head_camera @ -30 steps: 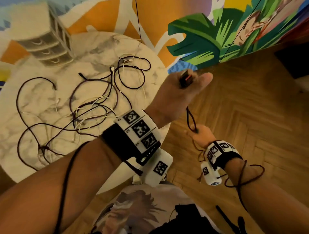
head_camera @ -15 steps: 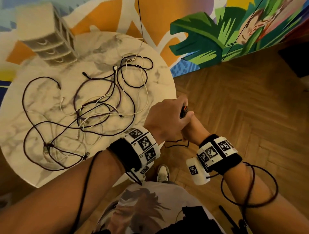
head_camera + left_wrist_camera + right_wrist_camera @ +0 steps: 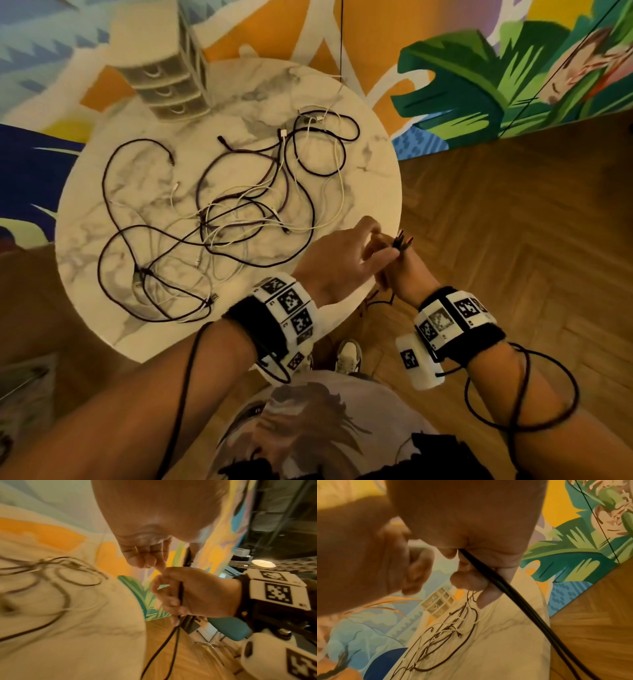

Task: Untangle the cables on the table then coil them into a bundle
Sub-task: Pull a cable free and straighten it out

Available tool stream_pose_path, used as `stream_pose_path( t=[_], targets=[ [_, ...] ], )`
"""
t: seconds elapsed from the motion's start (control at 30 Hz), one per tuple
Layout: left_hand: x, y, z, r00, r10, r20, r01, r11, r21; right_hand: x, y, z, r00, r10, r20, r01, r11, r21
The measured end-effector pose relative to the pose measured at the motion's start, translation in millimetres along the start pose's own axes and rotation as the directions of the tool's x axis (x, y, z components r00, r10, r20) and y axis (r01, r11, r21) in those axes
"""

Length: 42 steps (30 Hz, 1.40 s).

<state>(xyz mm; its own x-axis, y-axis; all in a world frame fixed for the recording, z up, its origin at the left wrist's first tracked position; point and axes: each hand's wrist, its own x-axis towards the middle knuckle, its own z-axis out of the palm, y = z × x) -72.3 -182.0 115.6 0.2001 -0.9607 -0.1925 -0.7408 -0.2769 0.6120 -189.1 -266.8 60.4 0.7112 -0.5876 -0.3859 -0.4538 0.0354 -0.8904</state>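
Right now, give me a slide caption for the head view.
The right hand grips a black cable beside the marble table, left hand at its ends; the cable tangle lies on top.

Cables (image 3: 239, 222) on table (image 3: 373, 205), drawer unit (image 3: 164, 82) behind

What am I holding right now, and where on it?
The right hand grips a black cable, doubled, just below its connector ends. The left hand is at those ends; whether it pinches them cannot be told.

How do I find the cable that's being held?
Look just past the right edge of the round white marble table. There the right hand grips a thin black cable folded double. Unlike the tangled cables on the table, it hangs over the wooden floor.
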Motion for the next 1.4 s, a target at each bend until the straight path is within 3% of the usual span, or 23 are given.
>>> stream_pose_path(
  t=[0.1, 0.17, 0.3, 0.37, 0.57, 0.7, 0.8, 0.93, 1.0, 1.1, 1.2, 1.3, 1.4],
  targets=[
    [-18, -66, -6, 0.972, -0.197, 0.126, 0.163, 0.957, 0.239, 7, 2, 10, 0.999, 0.049, -0.010, -0.049, 0.999, -0.016],
    [-38, -118, -16, 0.915, -0.346, 0.206, 0.245, 0.884, 0.397, 11, -2, 16, 0.998, 0.069, 0.004, -0.068, 0.997, -0.028],
    [-82, -190, -29, 0.787, -0.586, 0.192, 0.385, 0.711, 0.589, 17, -1, 33, 0.993, 0.108, 0.055, -0.106, 0.994, -0.041],
    [-94, -205, -28, 0.755, -0.629, 0.182, 0.416, 0.676, 0.608, 17, -1, 43, 0.987, 0.138, 0.085, -0.137, 0.990, -0.025],
    [-103, -210, -17, 0.758, -0.648, 0.077, 0.449, 0.604, 0.659, 13, 5, 61, 0.969, 0.214, 0.120, -0.215, 0.977, -0.004],
    [-104, -207, -13, 0.753, -0.649, 0.112, 0.383, 0.570, 0.727, 14, 4, 69, 0.967, 0.219, 0.128, -0.221, 0.975, 0.004],
    [-101, -202, -17, 0.787, -0.600, 0.145, 0.329, 0.606, 0.724, 16, 4, 75, 0.969, 0.208, 0.132, -0.202, 0.978, -0.058],
    [-86, -176, -25, 0.930, -0.361, 0.072, 0.234, 0.732, 0.640, 19, -2, 83, 0.972, 0.187, 0.140, -0.174, 0.980, -0.095],
    [-77, -158, -27, 0.975, -0.223, -0.017, 0.199, 0.833, 0.516, 18, -9, 89, 0.975, 0.148, 0.166, -0.132, 0.986, -0.105],
    [-65, -133, -31, 0.980, -0.134, -0.148, 0.155, 0.977, 0.147, 16, -21, 103, 0.961, 0.118, 0.248, -0.099, 0.991, -0.087],
    [-61, -111, -34, 0.968, -0.141, -0.209, 0.092, 0.969, -0.230, 11, -34, 114, 0.934, 0.111, 0.339, -0.089, 0.993, -0.081],
    [-61, -102, -32, 0.959, -0.182, -0.217, 0.096, 0.929, -0.358, 11, -39, 119, 0.911, 0.093, 0.403, -0.062, 0.994, -0.089],
    [-60, -105, -31, 0.963, -0.174, -0.204, 0.094, 0.931, -0.352, 13, -36, 123, 0.909, 0.088, 0.407, -0.072, 0.996, -0.055]
  ],
)
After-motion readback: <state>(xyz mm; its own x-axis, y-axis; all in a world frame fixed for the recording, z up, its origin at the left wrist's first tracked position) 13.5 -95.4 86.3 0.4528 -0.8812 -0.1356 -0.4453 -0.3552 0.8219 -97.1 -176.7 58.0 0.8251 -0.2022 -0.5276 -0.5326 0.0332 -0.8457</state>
